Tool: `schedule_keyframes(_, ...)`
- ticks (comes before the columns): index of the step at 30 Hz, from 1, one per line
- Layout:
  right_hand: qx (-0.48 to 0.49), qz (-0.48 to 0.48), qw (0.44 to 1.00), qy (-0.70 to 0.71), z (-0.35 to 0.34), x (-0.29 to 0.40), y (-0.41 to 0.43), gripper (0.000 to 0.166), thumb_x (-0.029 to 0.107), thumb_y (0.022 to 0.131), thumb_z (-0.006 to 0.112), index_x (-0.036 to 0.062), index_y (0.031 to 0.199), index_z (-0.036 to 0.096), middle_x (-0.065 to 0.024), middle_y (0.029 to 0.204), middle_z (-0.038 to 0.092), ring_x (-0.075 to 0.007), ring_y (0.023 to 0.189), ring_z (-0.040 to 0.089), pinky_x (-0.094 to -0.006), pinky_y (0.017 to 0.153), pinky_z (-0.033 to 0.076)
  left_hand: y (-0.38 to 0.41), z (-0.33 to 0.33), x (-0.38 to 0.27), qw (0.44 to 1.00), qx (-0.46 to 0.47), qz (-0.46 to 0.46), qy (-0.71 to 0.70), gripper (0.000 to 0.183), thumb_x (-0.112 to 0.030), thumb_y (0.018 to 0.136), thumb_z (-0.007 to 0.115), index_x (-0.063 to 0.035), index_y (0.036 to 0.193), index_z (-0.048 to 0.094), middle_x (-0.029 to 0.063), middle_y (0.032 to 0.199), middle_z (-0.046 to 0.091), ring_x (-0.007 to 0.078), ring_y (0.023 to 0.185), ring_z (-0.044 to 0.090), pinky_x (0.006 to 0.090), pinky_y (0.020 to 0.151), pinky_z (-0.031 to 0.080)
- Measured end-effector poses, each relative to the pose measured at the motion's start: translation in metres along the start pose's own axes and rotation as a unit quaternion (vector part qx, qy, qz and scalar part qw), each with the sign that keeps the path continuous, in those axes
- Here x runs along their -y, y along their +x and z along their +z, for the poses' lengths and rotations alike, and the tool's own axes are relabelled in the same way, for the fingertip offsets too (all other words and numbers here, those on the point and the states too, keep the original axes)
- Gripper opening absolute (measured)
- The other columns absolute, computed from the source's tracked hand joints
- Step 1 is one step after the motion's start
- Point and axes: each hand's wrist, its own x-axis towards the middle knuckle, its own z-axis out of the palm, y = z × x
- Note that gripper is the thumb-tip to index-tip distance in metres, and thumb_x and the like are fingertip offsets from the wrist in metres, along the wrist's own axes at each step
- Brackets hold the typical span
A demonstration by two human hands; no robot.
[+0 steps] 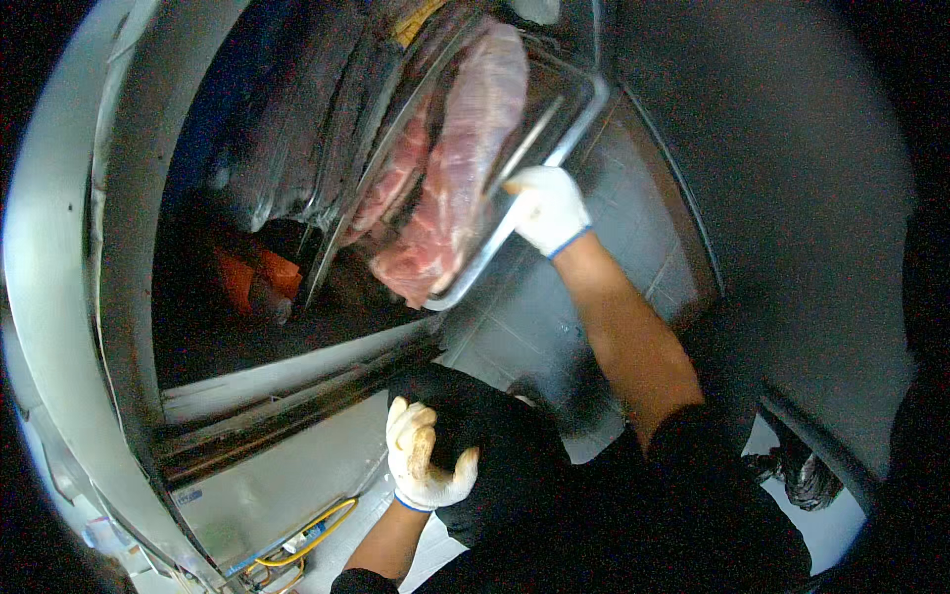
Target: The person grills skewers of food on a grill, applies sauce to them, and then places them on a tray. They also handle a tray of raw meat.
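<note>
My right hand [549,211], in a white knit glove with a blue cuff, grips the near right rim of a metal tray [486,256]. The tray looks tilted and partly blurred. A long piece of raw meat [475,148] lies along it, and a second, redder piece [393,174] is beside that on the left. Lower down, in front of my dark clothing, my left hand [430,460] wears a matching glove with stained fingers. Its fingers are half curled, the thumb stands apart, and nothing is in it.
An open, dark cabinet, apparently a refrigerator, has a pale frame [126,223] and lower sill [297,367]. Inside are plastic-covered things [297,141] and an orange object [260,275]. A dark panel [779,185] stands right, above grey floor tiles [512,319]. Yellow tubing [319,531] lies lower left.
</note>
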Motion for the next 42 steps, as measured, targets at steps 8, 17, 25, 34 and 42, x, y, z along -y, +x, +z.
schedule_keyframes(8,0.072,0.273,0.926,0.250,0.147,-0.041,0.071,0.042,0.000,0.064,0.077,0.0077,0.105,0.075,-0.0144,0.108,0.074,-0.0307,0.101,0.070,-0.0376,0.091,0.056,-0.009,-0.004,-0.015,0.993,0.016,-0.101,0.066,0.038,-0.017,0.061,0.080,-0.0041,0.092,0.063,0.0155,0.098,0.063,0.0366,0.096,0.062,0.0577,0.110,0.034)
schedule_keyframes(17,-0.028,0.359,0.813,0.457,0.145,-0.030,0.066,0.028,0.017,0.083,0.070,0.0041,0.108,0.069,-0.0124,0.115,0.069,-0.0260,0.107,0.062,-0.0397,0.099,0.046,0.006,-0.003,-0.007,0.993,0.059,-0.086,0.049,0.036,-0.014,0.068,0.077,-0.0026,0.099,0.064,0.0151,0.099,0.066,0.0363,0.098,0.062,0.0586,0.112,0.032)
schedule_keyframes(25,0.034,0.389,0.815,0.428,0.116,0.074,-0.034,0.051,0.035,0.088,0.075,0.0093,0.128,0.058,-0.0041,0.115,0.069,-0.0222,0.103,0.067,-0.0432,0.085,0.056,0.004,0.001,-0.008,0.994,0.044,-0.086,0.052,0.039,-0.010,0.067,0.077,-0.0016,0.103,0.064,0.0166,0.099,0.066,0.0376,0.097,0.063,0.0591,0.111,0.034)
schedule_keyframes(34,0.090,0.403,0.863,0.291,0.104,0.061,-0.035,0.079,0.053,0.090,0.071,-0.0006,0.143,0.047,-0.0164,0.119,0.064,-0.0247,0.100,0.067,-0.0359,0.076,0.059,0.019,0.000,-0.013,0.993,0.072,-0.070,0.056,0.041,-0.008,0.070,0.071,0.0008,0.108,0.058,0.0197,0.104,0.063,0.0400,0.101,0.061,0.0611,0.115,0.029)
schedule_keyframes(42,0.076,0.353,0.927,-0.103,-0.054,0.291,-0.109,0.072,0.054,0.087,0.068,-0.0014,0.131,0.058,-0.0267,0.134,0.060,-0.0405,0.123,0.059,-0.0444,0.105,0.046,0.063,-0.064,-0.098,0.955,0.229,-0.139,0.129,0.043,-0.018,0.078,0.067,0.0009,0.116,0.062,0.0198,0.107,0.063,0.0373,0.106,0.057,0.0580,0.112,0.029)
